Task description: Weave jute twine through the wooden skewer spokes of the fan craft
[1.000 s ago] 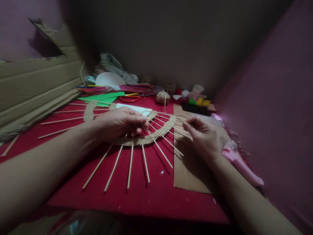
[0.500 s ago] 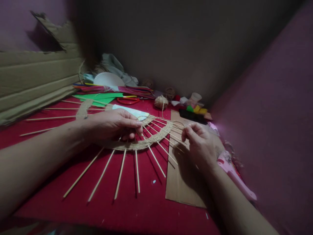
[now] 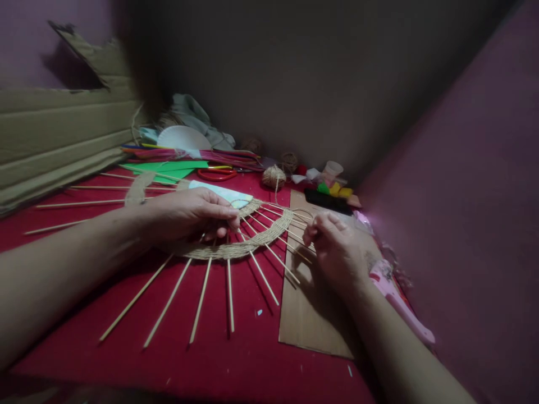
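Note:
A half-round fan of thin wooden sticks (image 3: 209, 300) lies on the red surface, with a woven band of twine (image 3: 252, 242) running across the sticks. A pale blue piece (image 3: 219, 192) covers its hub. Over the inner part of the fan, my left hand (image 3: 197, 210) is closed in a pinch on a thin strand of twine. My right hand (image 3: 334, 244) pinches the twine beside the right stick tips, where a small loop of twine (image 3: 305, 212) shows. The exact grip points are partly hidden by the fingers.
A ball of twine (image 3: 273, 177) sits behind the fan. A brown cardboard sheet (image 3: 311, 314) lies under the right stick tips. Red-handled scissors (image 3: 217, 174) and green sheets (image 3: 168, 169) are at the back. A pink glue gun (image 3: 400, 303) rests at right, and cardboard (image 3: 63, 120) stands at left.
The whole view has shifted slightly, with things appearing a little further left. My right hand has dipped and turned slightly beside the stick tips. My left hand keeps its pinch.

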Available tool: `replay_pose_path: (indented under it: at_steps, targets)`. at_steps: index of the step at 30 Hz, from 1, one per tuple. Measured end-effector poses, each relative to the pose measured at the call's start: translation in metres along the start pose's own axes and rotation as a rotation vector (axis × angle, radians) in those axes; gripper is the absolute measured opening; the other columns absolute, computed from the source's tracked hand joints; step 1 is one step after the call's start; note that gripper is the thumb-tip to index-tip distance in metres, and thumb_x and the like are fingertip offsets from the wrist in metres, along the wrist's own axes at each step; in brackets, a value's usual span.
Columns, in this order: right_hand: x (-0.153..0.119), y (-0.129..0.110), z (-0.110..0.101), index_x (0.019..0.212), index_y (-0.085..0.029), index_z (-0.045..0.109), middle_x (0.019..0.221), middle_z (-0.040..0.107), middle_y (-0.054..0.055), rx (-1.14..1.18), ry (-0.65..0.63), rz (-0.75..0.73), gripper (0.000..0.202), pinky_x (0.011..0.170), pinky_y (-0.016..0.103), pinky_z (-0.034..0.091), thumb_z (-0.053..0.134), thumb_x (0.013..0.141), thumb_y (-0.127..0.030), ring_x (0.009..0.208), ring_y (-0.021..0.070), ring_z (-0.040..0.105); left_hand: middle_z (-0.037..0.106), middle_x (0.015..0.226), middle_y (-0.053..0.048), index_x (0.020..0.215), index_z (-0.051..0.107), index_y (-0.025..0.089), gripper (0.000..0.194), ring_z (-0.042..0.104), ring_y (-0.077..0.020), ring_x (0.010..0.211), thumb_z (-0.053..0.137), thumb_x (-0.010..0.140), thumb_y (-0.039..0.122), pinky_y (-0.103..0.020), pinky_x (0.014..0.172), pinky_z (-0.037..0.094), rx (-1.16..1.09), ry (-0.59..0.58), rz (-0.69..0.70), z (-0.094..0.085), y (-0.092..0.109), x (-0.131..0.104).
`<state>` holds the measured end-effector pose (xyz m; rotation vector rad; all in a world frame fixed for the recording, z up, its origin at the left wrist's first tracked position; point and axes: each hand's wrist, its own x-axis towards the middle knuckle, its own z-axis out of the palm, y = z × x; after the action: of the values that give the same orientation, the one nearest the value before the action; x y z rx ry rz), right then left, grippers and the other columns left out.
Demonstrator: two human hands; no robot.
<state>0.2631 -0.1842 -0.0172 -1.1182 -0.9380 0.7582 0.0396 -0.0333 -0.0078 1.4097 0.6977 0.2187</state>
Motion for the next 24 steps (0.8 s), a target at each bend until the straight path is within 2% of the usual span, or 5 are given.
replay_pose_path:
  at_steps: [3, 9, 15, 24]
  targets:
    - [-0.002, -0.0019, 0.0008, 0.064, -0.019, 0.052, 0.058, 0.05, -0.003, -0.009, -0.026, 0.014, 0.021, 0.053, 0.024, 0.035, 0.067, 0.074, -0.029, 0.054, 0.0093, 0.046, 0.06, 0.053, -0.005, 0.068, 0.072, 0.016, 0.023, 0.048, -0.0072, 0.04, 0.066, 0.077, 0.037, -0.015, 0.035, 0.036, 0.001, -0.007, 0.003, -0.0008, -0.0006, 0.0003]
    - [-0.0046, -0.0046, 0.0023, 0.068, -0.019, 0.055, 0.064, 0.056, -0.001, 0.012, -0.107, 0.059, 0.017, 0.061, 0.027, 0.041, 0.066, 0.075, -0.029, 0.059, 0.0114, 0.052, 0.06, 0.054, -0.005, 0.071, 0.072, 0.016, 0.024, 0.049, -0.0087, 0.041, 0.067, 0.076, 0.039, -0.017, 0.035, 0.033, 0.023, -0.009, 0.001, -0.0037, -0.0021, 0.0016]
    - [-0.0065, -0.0059, 0.0062, 0.071, -0.02, 0.052, 0.068, 0.052, -0.002, 0.049, -0.129, 0.042, 0.012, 0.064, 0.029, 0.043, 0.062, 0.074, -0.027, 0.065, 0.0126, 0.051, 0.06, 0.054, -0.004, 0.07, 0.073, 0.018, 0.024, 0.048, -0.0083, 0.041, 0.067, 0.076, 0.04, -0.017, 0.034, 0.032, 0.027, -0.001, -0.009, -0.0027, -0.001, 0.0009]
    - [-0.0028, -0.0049, 0.0069, 0.07, -0.023, 0.046, 0.068, 0.048, -0.003, 0.017, -0.153, -0.014, 0.011, 0.063, 0.03, 0.042, 0.055, 0.065, -0.02, 0.064, 0.0126, 0.047, 0.061, 0.054, -0.005, 0.07, 0.073, 0.018, 0.023, 0.048, -0.0087, 0.04, 0.067, 0.076, 0.039, -0.017, 0.033, 0.034, 0.042, -0.027, 0.0, -0.005, -0.0023, 0.0032]
